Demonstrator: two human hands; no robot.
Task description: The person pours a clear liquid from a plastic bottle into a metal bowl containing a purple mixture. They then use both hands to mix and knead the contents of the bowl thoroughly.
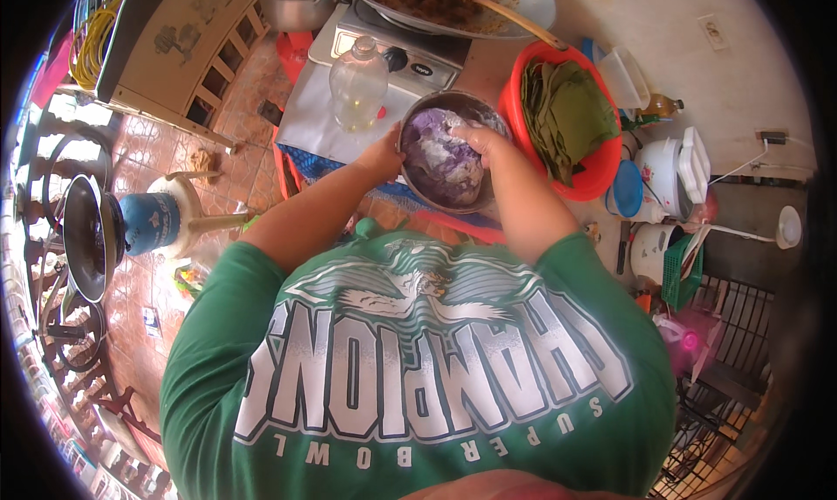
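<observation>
A metal bowl (489,111) is in front of me at the table's near edge, holding a lump of purple dough (435,152) dusted with white flour. My left hand (387,153) grips the bowl's left rim, its thumb inside. Inside the bowl, my right hand (482,140) has its fingers on the dough's right side, with fingertips in the flour. Its lower fingers are partly hidden. To the upper left of the bowl stands an uncapped clear plastic bottle (358,91) with a little liquid at the bottom.
Beyond the bowl, a gas stove (428,68) bears a wide wok (539,3) of brown shredded food and a wooden-handled utensil (520,20). Cut green leaves (567,111) fill a red plastic basin (512,98) at right. A white rice cooker (657,173) stands farther right.
</observation>
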